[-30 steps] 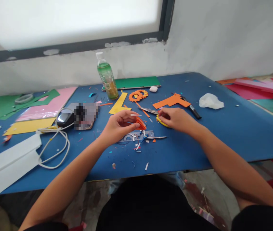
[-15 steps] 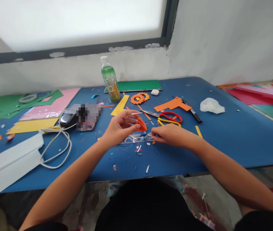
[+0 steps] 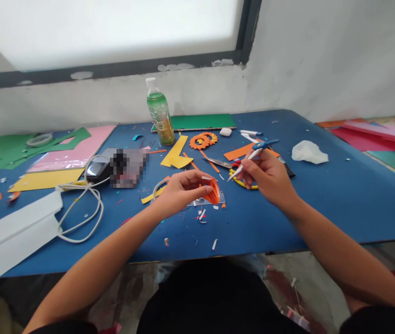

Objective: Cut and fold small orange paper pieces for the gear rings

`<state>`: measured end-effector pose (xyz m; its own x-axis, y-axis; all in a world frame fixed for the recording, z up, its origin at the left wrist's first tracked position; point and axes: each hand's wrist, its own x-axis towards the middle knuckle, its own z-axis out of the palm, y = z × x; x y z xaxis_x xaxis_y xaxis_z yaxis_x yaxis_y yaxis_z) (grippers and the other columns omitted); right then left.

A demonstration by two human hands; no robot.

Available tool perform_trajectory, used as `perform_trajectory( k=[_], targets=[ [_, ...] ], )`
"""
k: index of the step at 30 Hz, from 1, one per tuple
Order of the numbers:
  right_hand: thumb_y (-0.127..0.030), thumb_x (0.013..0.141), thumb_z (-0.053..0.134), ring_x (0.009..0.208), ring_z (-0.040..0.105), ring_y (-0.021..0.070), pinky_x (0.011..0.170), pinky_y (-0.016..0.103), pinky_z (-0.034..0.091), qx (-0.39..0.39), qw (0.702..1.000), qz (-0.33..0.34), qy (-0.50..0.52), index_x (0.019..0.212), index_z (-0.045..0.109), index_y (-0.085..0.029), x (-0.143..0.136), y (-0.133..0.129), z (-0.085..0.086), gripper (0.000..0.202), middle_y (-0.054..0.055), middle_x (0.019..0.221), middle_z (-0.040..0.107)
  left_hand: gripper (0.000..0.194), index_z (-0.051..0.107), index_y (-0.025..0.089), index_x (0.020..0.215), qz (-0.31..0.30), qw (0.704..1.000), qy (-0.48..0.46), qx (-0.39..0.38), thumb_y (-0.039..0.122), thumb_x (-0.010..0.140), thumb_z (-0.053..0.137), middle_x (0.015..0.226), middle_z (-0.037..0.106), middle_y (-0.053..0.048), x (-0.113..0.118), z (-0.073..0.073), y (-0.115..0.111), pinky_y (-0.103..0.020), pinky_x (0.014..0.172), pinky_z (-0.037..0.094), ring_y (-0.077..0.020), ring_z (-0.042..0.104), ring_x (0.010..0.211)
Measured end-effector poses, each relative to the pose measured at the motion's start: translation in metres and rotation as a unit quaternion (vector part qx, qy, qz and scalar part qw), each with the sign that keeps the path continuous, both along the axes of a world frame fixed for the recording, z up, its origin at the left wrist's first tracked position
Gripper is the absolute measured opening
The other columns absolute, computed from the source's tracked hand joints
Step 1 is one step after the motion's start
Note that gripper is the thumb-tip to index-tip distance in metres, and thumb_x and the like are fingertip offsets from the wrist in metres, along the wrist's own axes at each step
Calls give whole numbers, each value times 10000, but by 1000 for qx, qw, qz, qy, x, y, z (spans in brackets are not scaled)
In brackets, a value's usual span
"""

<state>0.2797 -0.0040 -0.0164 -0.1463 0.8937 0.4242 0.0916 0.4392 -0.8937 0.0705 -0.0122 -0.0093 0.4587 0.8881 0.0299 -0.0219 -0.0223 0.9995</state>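
A curved, folded piece of orange paper (image 3: 214, 192) is pinched between the thumb and fingers of my left hand (image 3: 186, 190), just above a clear ruler (image 3: 221, 198). To its right, my right hand (image 3: 268, 176) grips a white and blue drawing compass (image 3: 246, 162), its white tip slanting down toward the orange paper but apart from it. Beneath and behind my right hand lie scissors (image 3: 218, 162) with red and yellow handles, partly hidden. Two orange toothed paper rings (image 3: 200, 140) rest farther back.
A green-labelled bottle (image 3: 160, 116) stands at the back near a green board (image 3: 200, 122). Yellow paper (image 3: 176, 155), orange paper (image 3: 239, 152) and a crumpled white piece (image 3: 309, 152) lie around. Leftward are a white cable (image 3: 96, 218) and a folded white sheet (image 3: 19, 227). Small scraps litter the front.
My right hand has picked up the drawing compass from the ruler area and moved up and right with it. My left hand has shifted slightly, turning the orange paper.
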Motion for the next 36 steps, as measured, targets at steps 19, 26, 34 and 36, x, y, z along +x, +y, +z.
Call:
perform_trajectory(
  k=[19, 26, 34, 36],
  targets=[
    [-245, 830, 507, 583, 632, 117, 524, 227, 529, 204, 962, -81, -159, 769, 472, -213, -9, -20, -7, 77, -1, 685, 610, 187, 635, 141, 870, -12, 999, -1, -49, 221, 710, 688, 771, 709, -23, 5, -6, -2, -251, 672, 547, -125, 677, 705],
    [-281, 841, 498, 561, 623, 109, 517, 223, 525, 146, 981, -40, -120, 788, 482, -204, -11, -18, -9, 95, -8, 687, 593, 210, 641, 128, 876, -7, 998, 4, -55, 217, 693, 696, 743, 709, -25, 5, -7, -3, -274, 678, 555, -132, 674, 675],
    [-320, 885, 432, 629, 604, 120, 539, 236, 502, 119, 988, 9, -103, 781, 499, -199, -8, -16, -13, 173, 9, 707, 581, 165, 654, 126, 836, -3, 999, 3, -54, 189, 688, 692, 709, 702, -18, 7, -5, -4, -258, 658, 547, -123, 666, 654],
    [-306, 888, 425, 605, 584, 112, 535, 239, 492, 131, 985, 9, -112, 786, 501, -201, -7, -15, -14, 165, 8, 711, 576, 151, 658, 129, 837, -8, 999, 4, -52, 183, 698, 684, 706, 700, -16, 7, -4, -4, -258, 666, 542, -118, 663, 650]
  ],
)
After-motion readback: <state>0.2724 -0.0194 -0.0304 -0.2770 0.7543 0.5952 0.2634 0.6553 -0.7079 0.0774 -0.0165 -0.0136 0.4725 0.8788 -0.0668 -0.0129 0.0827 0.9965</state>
